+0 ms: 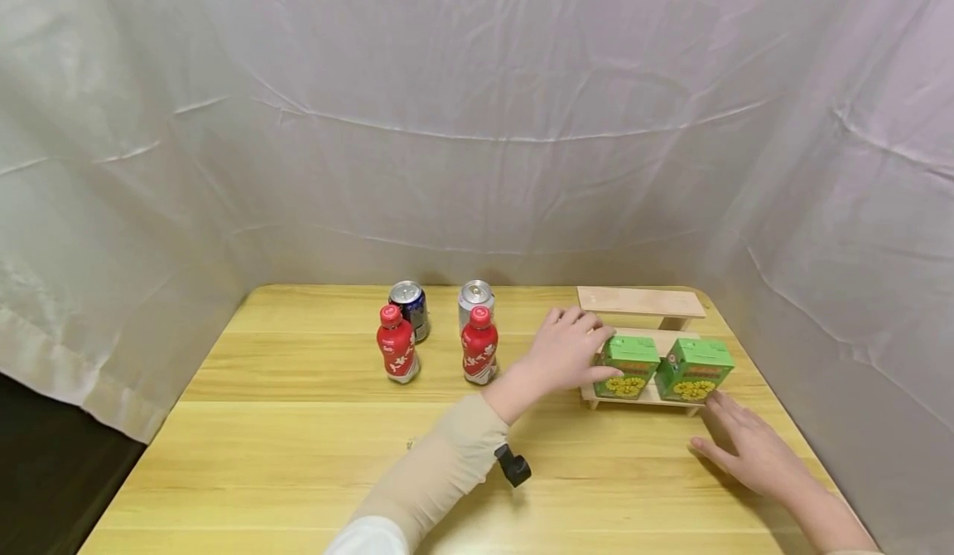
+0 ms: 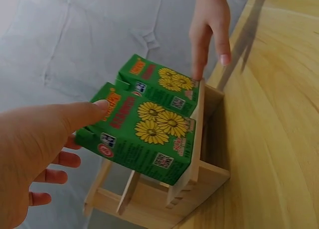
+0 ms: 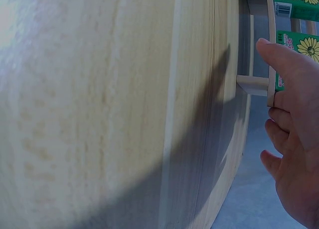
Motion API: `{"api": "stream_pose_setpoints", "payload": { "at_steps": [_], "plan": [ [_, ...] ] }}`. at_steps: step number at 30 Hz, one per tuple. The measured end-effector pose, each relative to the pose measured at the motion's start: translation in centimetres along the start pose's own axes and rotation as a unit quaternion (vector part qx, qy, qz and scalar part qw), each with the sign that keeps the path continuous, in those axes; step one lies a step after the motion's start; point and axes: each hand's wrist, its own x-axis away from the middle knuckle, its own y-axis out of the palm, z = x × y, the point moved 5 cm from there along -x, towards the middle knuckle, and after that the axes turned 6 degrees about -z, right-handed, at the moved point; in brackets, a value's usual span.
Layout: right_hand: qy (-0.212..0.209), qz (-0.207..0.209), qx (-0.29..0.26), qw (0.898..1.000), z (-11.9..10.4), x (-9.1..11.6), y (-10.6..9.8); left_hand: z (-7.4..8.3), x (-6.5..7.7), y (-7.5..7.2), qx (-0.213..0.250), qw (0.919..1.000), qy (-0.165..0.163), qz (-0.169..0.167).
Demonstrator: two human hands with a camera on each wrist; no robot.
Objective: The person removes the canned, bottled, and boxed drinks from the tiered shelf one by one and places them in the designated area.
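Note:
Two green drink cartons with yellow flowers stand side by side on the lower tier of a small wooden shelf (image 1: 641, 288). My left hand (image 1: 568, 349) is at the left carton (image 1: 628, 364). In the left wrist view its thumb (image 2: 82, 114) lies on the carton's front, with the index finger partly hidden behind; the other fingers are apart from it. My right hand (image 1: 760, 451) is beside the right carton (image 1: 695, 370), its fingertips at the shelf's front right corner. In the right wrist view its fingers are loosely bent, holding nothing.
Two red bottles (image 1: 397, 346) (image 1: 479, 348) stand left of the shelf, with a dark blue can (image 1: 411, 311) and a silver can (image 1: 474, 296) behind them. A black strap piece (image 1: 513, 465) shows by my left forearm. Pale curtains (image 1: 477, 124) surround the wooden table (image 1: 298, 456).

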Motion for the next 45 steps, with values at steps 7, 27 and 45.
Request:
{"api": "stream_pose_setpoints", "payload": {
  "at_steps": [7,27,45],
  "plan": [
    [0.005,-0.003,-0.002,1.000,0.0,0.2,0.1,1.3,-1.7,1.1,-0.012,0.9997,0.010,-0.020],
    [0.002,0.000,-0.001,1.000,0.1,0.0,0.0,3.2,-3.6,2.4,-0.039,0.9991,0.014,0.009],
    [0.004,-0.005,-0.005,1.000,-0.1,0.0,-0.2,1.9,-2.1,1.0,-0.039,0.9977,-0.003,0.055]
  ]
}}
